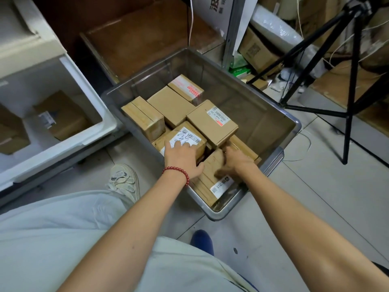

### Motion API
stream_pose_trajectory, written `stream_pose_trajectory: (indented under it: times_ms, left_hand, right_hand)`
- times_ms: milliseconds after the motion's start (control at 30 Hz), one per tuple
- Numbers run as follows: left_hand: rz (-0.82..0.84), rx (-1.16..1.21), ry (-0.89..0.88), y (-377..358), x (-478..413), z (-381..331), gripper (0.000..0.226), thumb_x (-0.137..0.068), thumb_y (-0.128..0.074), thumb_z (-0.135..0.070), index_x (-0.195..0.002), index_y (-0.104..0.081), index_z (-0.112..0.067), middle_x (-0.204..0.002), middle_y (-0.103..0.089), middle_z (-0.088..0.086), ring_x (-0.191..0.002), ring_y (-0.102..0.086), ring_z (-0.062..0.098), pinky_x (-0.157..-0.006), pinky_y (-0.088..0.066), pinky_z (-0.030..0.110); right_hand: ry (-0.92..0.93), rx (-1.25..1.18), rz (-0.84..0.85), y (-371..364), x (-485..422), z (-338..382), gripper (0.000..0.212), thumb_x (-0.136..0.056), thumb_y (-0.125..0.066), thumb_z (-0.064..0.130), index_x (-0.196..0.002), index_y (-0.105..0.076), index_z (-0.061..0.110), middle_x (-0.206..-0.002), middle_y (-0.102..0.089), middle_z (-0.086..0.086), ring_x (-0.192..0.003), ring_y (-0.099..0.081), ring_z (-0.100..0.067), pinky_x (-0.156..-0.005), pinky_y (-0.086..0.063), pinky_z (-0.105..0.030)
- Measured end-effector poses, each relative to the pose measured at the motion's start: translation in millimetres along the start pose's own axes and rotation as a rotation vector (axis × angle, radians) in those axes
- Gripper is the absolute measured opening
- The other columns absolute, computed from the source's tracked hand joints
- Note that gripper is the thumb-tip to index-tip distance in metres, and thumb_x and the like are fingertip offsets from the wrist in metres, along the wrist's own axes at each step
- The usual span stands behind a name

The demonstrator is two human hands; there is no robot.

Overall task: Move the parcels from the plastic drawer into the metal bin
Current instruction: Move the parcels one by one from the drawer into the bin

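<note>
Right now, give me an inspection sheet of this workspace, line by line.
Surface: grey tiled floor; the metal bin stands on it.
Job's things: the metal bin holds a pile of brown parcels; the plastic drawer at left holds at least two further parcels.
Clutter: cardboard boxes behind the bin.
Hands: left hand rests with straight fingers on a labelled parcel; right hand grips a tilted parcel at the bin's near end.
Cables: white cable hangs behind the bin; thin wire lies on the floor beside it.
Surroundings: black tripod at right; a shoe near the bin.
</note>
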State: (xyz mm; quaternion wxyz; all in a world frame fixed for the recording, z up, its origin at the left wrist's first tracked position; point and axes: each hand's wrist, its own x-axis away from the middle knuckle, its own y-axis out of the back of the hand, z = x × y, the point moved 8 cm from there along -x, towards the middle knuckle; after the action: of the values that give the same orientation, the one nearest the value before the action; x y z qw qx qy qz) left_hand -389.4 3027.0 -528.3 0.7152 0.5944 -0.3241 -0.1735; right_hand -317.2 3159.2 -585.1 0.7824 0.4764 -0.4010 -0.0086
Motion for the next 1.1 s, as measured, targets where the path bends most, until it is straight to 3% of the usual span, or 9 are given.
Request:
stream_pose_trajectory:
  times_ms: [67, 200, 267, 400, 567, 800, 1100]
  left_hand:
    - [-0.072, 0.044, 0.035, 9, 0, 18, 0.055, -0.087, -0.040, -0.059, -0.131, -0.049, -0.027, -0.130, -0.055, -0.003, -0.122, -0.046, 0.021, -0.102, -0.026, 0.045]
    - [-0.241, 0.161, 0.162, 29, 15, 67, 0.050, -0.087, -0.046, -0.054, -0.128, -0.051, -0.028, -0.131, -0.054, -0.005, -0.123, -0.044, 0.020, -0.102, -0.027, 0.043]
    - [-0.329, 0.207, 0.224, 37, 26, 92, 0.049, -0.087, -0.048, -0.052, -0.129, -0.051, -0.027, -0.135, -0.051, -0.004, -0.126, -0.041, 0.020, -0.102, -0.026, 0.043]
    - [-0.388, 0.231, 0.372, 43, 53, 144, 0.055, -0.089, -0.048, -0.054, -0.136, -0.046, -0.026, -0.144, -0.044, -0.002, -0.134, -0.035, 0.020, -0.106, -0.026, 0.045]
    - [-0.361, 0.278, 0.571, 30, 98, 211, 0.059, -0.088, -0.049, -0.054, -0.139, -0.044, -0.024, -0.143, -0.046, -0.001, -0.132, -0.038, 0.022, -0.103, -0.032, 0.045]
    - [-0.316, 0.358, 0.723, 33, 153, 304, 0.067, -0.089, -0.050, -0.055, -0.146, -0.033, -0.024, -0.149, -0.040, 0.001, -0.131, -0.041, 0.029, -0.099, -0.038, 0.045]
    - [-0.224, 0.316, 0.813, 3, 173, 389, 0.070, -0.089, -0.048, -0.057, -0.148, -0.028, -0.024, -0.150, -0.037, 0.002, -0.134, -0.038, 0.029, -0.099, -0.038, 0.045]
  right_hand:
    - [0.031, -0.009, -0.068, 13, 1, 5, 0.067, -0.077, -0.071, 0.047, -0.132, -0.042, 0.020, -0.118, -0.060, -0.004, -0.104, -0.059, -0.024, -0.088, -0.052, -0.042]
    - [0.073, 0.123, -0.209, 46, 12, 32, 0.052, -0.085, -0.055, 0.061, -0.113, -0.057, 0.017, -0.110, -0.063, -0.002, -0.098, -0.059, -0.020, -0.073, -0.045, -0.032]
    - [0.118, 0.143, -0.325, 60, 23, 52, 0.056, -0.087, -0.050, 0.064, -0.117, -0.057, 0.018, -0.112, -0.063, -0.002, -0.101, -0.059, -0.021, -0.077, -0.046, -0.034]
    - [0.314, 0.073, -0.479, 68, 45, 113, 0.062, -0.090, -0.047, 0.060, -0.140, -0.044, 0.023, -0.137, -0.051, -0.004, -0.124, -0.048, -0.025, -0.095, -0.044, -0.041]
    - [0.593, 0.062, -0.445, 58, 67, 199, 0.063, -0.093, -0.044, 0.058, -0.145, -0.037, 0.025, -0.149, -0.039, -0.001, -0.135, -0.038, -0.025, -0.111, -0.033, -0.044]
    - [0.805, 0.122, -0.434, 40, 85, 297, 0.062, -0.094, -0.043, 0.059, -0.146, -0.037, 0.025, -0.152, -0.035, 0.002, -0.137, -0.037, -0.024, -0.108, -0.034, -0.040]
    - [0.917, 0.128, -0.337, 11, 63, 399, 0.062, -0.094, -0.045, 0.057, -0.146, -0.037, 0.023, -0.156, -0.029, 0.000, -0.142, -0.031, -0.021, -0.110, -0.036, -0.042]
